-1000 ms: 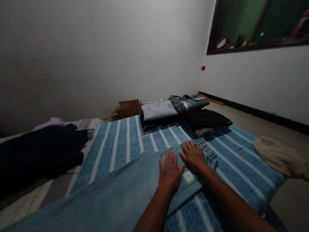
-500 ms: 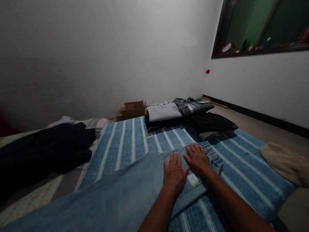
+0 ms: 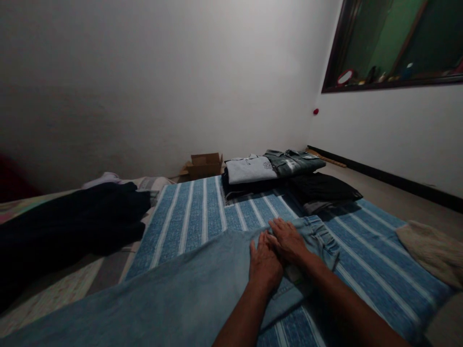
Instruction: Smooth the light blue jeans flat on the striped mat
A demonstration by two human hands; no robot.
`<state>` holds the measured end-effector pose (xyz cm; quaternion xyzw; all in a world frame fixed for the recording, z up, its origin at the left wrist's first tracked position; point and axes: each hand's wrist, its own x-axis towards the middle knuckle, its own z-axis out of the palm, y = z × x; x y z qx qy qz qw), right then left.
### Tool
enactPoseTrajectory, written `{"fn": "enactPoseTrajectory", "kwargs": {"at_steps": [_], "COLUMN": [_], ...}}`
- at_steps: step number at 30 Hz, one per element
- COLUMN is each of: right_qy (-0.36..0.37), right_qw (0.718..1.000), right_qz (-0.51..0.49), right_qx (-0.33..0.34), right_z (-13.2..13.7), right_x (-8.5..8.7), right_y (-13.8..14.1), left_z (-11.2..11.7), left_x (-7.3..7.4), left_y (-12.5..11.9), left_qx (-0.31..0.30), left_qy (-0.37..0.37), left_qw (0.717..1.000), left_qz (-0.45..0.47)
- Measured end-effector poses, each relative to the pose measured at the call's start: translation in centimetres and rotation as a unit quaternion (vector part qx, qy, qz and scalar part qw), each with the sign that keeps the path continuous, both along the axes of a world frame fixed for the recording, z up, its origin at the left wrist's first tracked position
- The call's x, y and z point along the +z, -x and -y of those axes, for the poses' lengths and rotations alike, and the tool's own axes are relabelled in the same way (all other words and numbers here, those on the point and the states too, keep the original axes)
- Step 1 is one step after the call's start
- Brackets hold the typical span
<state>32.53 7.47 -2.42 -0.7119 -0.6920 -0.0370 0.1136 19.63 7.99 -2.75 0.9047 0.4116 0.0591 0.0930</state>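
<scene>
A pair of light blue jeans (image 3: 173,294) lies lengthwise across the blue striped cloth, its gathered waistband at the right end. My left hand (image 3: 265,262) rests flat on the denim with its fingers stretched out. Against it, and partly over its fingers, my right hand (image 3: 289,241) presses palm down closer to the waistband, fingers extended. Neither hand grips the fabric. The white label on the jeans is mostly covered by my right hand and wrist.
Folded clothes stand at the back: a light grey shirt (image 3: 249,169), a dark denim shirt (image 3: 294,163) and black garments (image 3: 323,188). Dark clothing (image 3: 79,217) lies at left. A cardboard box (image 3: 204,165) sits by the wall, a beige cloth (image 3: 430,250) at the right edge.
My right hand has slid left along the jeans, away from the waistband, and now meets my left hand and covers most of the label. The view has shifted slightly.
</scene>
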Motion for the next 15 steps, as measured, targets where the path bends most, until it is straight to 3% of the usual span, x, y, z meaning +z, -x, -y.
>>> {"fn": "enactPoseTrajectory", "kwargs": {"at_steps": [9, 15], "right_qy": [0.002, -0.008], "right_qw": [0.998, 1.000], "right_qz": [0.014, 0.001], "right_qx": [0.064, 0.029], "right_z": [0.4, -0.1], "right_x": [-2.1, -2.8], "right_y": [-0.7, -0.8], "left_z": [0.3, 0.6], "left_x": [0.9, 1.0], "left_y": [0.1, 0.1], "left_qx": [0.005, 0.034], "left_qy": [0.051, 0.067], "left_qw": [0.998, 0.996], "left_qz": [0.041, 0.041]}}
